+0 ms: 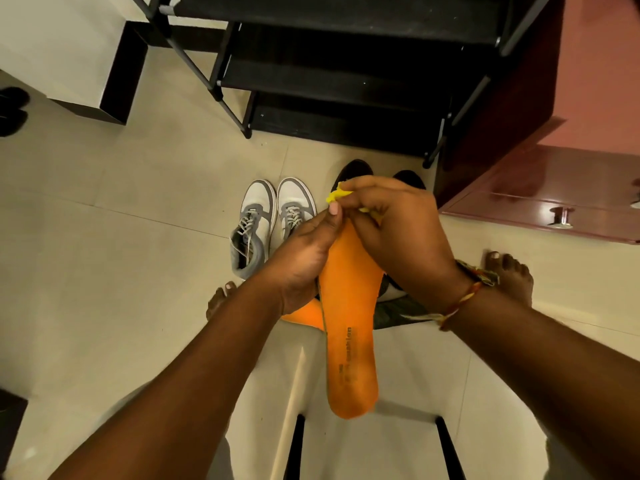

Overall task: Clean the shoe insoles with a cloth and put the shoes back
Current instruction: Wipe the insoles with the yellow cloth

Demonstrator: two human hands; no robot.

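My left hand [304,258] grips an orange insole [349,327] by its left edge near the toe end, heel end pointing toward me. My right hand [398,230] holds a yellow cloth [337,195] pressed on the insole's toe end; most of the cloth is hidden under the fingers. A second orange insole [304,315] shows partly beneath my left wrist. A pair of grey-and-white sneakers [270,220] stands on the floor just left of my hands. Dark shoes [356,168] sit behind my hands, largely hidden.
A black shoe rack [339,81] stands ahead on the tiled floor. A maroon cabinet [540,188] with a metal knob is at the right. Bare feet [509,271] rest either side of the shoes. A dark pair of shoes [12,109] lies at far left.
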